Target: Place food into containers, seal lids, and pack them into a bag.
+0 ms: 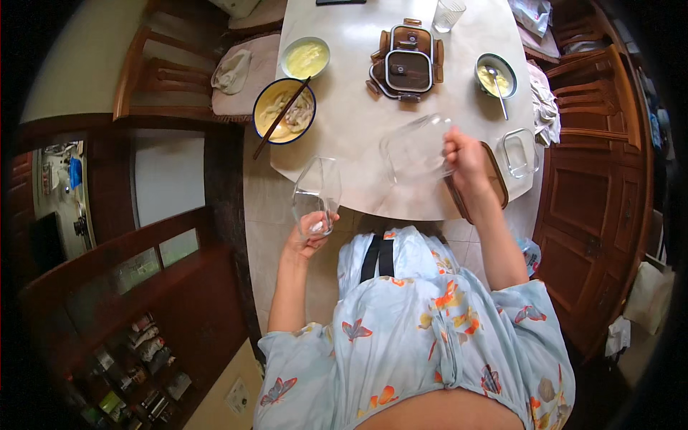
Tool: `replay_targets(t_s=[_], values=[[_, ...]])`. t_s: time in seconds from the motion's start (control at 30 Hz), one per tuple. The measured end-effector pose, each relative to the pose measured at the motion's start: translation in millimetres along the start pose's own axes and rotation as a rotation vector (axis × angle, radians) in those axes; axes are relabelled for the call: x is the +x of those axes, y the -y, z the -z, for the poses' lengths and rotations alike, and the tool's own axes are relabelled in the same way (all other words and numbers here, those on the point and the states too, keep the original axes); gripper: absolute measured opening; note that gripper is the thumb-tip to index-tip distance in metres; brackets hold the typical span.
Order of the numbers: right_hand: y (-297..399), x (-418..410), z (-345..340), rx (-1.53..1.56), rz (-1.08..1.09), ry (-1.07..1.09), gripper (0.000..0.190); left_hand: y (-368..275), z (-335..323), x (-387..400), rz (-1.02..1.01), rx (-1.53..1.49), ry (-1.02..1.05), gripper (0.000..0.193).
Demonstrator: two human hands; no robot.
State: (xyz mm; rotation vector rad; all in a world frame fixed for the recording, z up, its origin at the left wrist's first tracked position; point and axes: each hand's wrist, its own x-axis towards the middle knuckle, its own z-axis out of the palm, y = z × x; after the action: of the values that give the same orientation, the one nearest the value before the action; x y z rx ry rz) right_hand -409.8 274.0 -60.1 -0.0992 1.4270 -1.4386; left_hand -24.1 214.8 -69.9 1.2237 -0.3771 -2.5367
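My left hand (310, 236) grips a clear glass container (318, 188), tilted up on its side just off the table's near left edge. In my right hand (466, 156) is a larger clear glass container (414, 150), blurred and held at its right end over the table. Partly hidden beneath my right forearm lies a brown-tinted rectangular lid or tray (497, 180) at the near edge. Right of it, close to the table's rim, rests a small clear glass container (520, 153). Brown clip-on lids (408, 64) with pale seals lie stacked toward the far middle.
On the left of the pale table (344, 129) stand an enamel bowl (284, 113) of food with chopsticks (279, 121) across it and a bowl (306, 58) of yellow mixture. A bowl (494, 75) with a spoon is at right, a drinking glass (448, 16) beyond. Wooden chairs (161, 80) flank the table.
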Motion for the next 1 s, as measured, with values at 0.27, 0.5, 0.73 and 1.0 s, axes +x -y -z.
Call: replay_targets(t_s=[0.27, 0.5, 0.73, 1.0], values=[[-15.9, -4.3, -2.7, 0.102, -0.355, 0.006, 0.029, 2.6, 25.4, 2.5, 0.101, 0.009, -0.086, 0.024], [14.2, -17.5, -3.2, 0.204, -0.018, 0.100, 0.036, -12.5, 8.5, 10.8, -0.029, 0.420, -0.281, 0.016], [-16.9, -88.1, -33.9, -1.034, 0.655, 0.621, 0.018, -31.3, 32.1, 34.2, -0.316, 0.989, -0.391, 0.019], [-93.1, -71.3, -2.0, -1.439, 1.031, 0.577, 0.019, -37.4, 33.7, 68.2, -0.569, 1.457, -0.373, 0.031]])
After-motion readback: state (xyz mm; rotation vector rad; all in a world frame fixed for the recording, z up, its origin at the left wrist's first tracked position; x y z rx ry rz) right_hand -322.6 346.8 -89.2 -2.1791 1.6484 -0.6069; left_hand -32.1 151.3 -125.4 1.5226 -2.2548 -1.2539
